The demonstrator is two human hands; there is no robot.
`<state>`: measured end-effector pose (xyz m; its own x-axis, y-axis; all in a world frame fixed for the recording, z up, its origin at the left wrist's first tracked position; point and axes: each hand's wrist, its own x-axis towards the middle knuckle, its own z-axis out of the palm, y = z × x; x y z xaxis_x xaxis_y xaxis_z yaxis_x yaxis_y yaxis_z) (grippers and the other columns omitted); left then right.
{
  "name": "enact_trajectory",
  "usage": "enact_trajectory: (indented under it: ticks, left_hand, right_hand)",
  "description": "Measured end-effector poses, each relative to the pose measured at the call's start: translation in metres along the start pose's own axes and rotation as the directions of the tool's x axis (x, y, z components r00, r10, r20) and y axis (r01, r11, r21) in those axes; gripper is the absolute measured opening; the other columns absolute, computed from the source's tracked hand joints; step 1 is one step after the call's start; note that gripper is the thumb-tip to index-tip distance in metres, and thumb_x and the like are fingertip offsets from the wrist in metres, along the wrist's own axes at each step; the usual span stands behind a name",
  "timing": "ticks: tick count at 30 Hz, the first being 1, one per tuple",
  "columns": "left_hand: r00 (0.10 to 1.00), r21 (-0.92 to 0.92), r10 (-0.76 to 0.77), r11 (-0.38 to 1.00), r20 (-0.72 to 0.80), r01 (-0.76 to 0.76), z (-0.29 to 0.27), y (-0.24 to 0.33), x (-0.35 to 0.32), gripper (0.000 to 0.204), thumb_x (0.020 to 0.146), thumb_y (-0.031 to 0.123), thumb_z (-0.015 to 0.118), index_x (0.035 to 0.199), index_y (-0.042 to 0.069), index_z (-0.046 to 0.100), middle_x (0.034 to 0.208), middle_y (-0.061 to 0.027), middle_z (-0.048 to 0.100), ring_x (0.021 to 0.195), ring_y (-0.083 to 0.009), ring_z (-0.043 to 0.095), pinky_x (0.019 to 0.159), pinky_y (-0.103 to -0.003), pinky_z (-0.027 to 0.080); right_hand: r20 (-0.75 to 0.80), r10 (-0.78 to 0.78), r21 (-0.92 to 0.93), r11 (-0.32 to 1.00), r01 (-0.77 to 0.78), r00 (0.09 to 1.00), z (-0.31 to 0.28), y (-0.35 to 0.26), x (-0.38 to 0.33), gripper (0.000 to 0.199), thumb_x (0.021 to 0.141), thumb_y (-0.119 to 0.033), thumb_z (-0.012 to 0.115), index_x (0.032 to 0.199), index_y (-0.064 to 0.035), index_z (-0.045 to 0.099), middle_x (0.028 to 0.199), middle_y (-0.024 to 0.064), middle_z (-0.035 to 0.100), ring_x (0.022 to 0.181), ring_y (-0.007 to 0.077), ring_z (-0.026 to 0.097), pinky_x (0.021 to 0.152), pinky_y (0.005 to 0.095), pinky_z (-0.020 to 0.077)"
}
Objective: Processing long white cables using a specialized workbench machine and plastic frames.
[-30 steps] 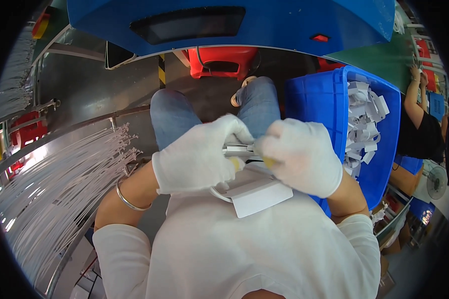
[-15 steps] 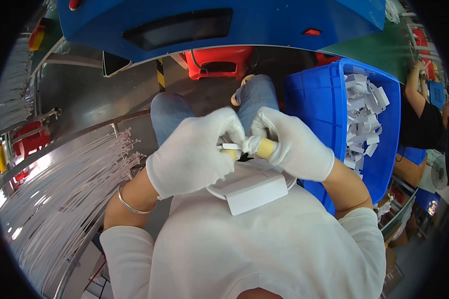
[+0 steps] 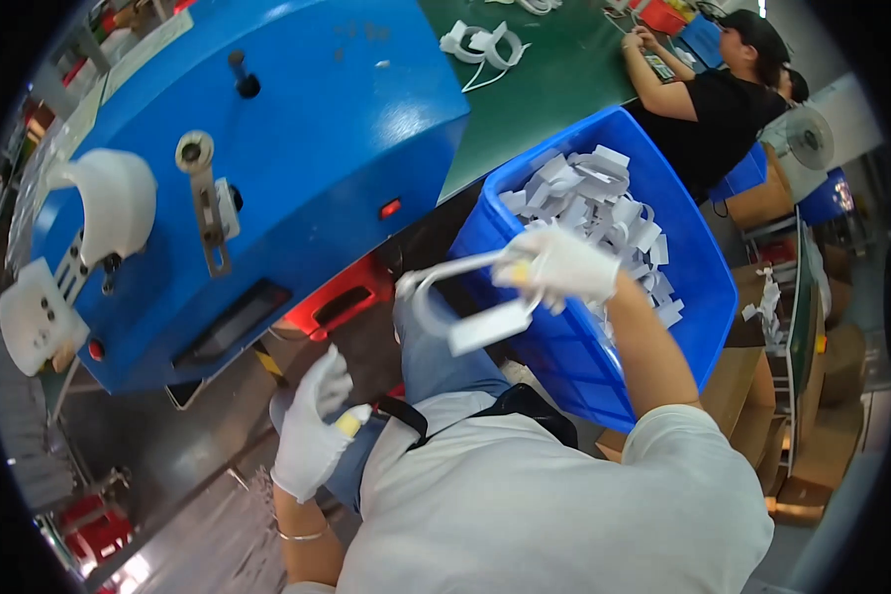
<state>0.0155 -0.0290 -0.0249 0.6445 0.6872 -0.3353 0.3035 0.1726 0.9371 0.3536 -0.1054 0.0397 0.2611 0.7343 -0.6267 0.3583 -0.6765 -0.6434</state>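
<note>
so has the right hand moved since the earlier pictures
Yes. Against the blue bin, the right hand has moved rightward, from the bin's outer left side to overlapping its opening in view.

Clothing in white, blue and black.
Short-sleeved white shirt (image 3: 564, 495), blue jeans (image 3: 436, 358), black band (image 3: 543, 408) at the waist. Left glove (image 3: 312, 434) and right glove (image 3: 576, 265) both white, each showing a yellow patch (image 3: 348, 425); thin silver bangle (image 3: 307, 537), left wrist.

Blue machine (image 3: 312, 173) beside green table (image 3: 564, 74); red stool (image 3: 368, 275); fan (image 3: 808, 137) near co-worker (image 3: 718, 124).
</note>
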Motion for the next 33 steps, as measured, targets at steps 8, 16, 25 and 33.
enact_trajectory:
  ticks: [8,16,25,33]
  left_hand:
    - [0.994,-0.07,-0.109,0.991,0.03,0.111,-0.001,-0.001,0.01,0.049,0.086,-0.002,0.057,0.133,-0.004,0.043,0.117,-0.0166,0.058,0.1,-0.0206,0.06,0.09,-0.031,0.048]
    - [0.983,-0.02,-0.172,0.985,0.061,0.173,-0.001,-0.038,0.008,0.045,0.088,-0.001,0.053,0.132,-0.005,0.043,0.118,-0.0186,0.058,0.1,-0.0206,0.061,0.089,-0.03,0.05]
    - [0.977,0.058,-0.204,0.978,0.063,0.2,0.006,-0.072,0.007,0.044,0.087,0.003,0.061,0.128,-0.003,0.049,0.113,-0.0164,0.062,0.102,-0.0178,0.061,0.089,-0.027,0.048]
    - [0.985,0.164,-0.144,0.978,0.094,0.127,0.015,-0.066,0.009,0.044,0.086,0.004,0.062,0.128,0.0,0.051,0.11,-0.0154,0.064,0.1,-0.0182,0.063,0.088,-0.027,0.049]
  right_hand:
    - [-0.781,-0.126,0.381,0.68,0.627,0.612,-0.125,0.039,0.038,0.042,0.092,-0.025,0.058,0.125,-0.0004,0.049,0.105,0.0067,0.058,0.091,0.013,0.06,0.079,0.0258,0.0507]
    - [-0.534,0.028,0.418,0.878,0.235,0.845,-0.071,0.097,0.057,0.039,0.089,-0.03,0.062,0.113,-0.0002,0.061,0.096,0.0059,0.064,0.086,0.0131,0.061,0.079,0.0277,0.0494]
    - [-0.796,0.048,-0.17,0.939,-0.299,0.603,-0.065,0.182,0.069,0.039,0.079,-0.018,0.065,0.115,-0.0058,0.062,0.11,0.017,0.064,0.104,0.0313,0.059,0.09,0.0367,0.0452]
    - [-0.531,-0.162,-0.513,0.843,-0.163,0.832,-0.042,0.158,0.084,0.041,0.079,-0.008,0.053,0.119,-0.0145,0.061,0.12,0.0161,0.057,0.11,0.0346,0.056,0.094,0.0423,0.0448]
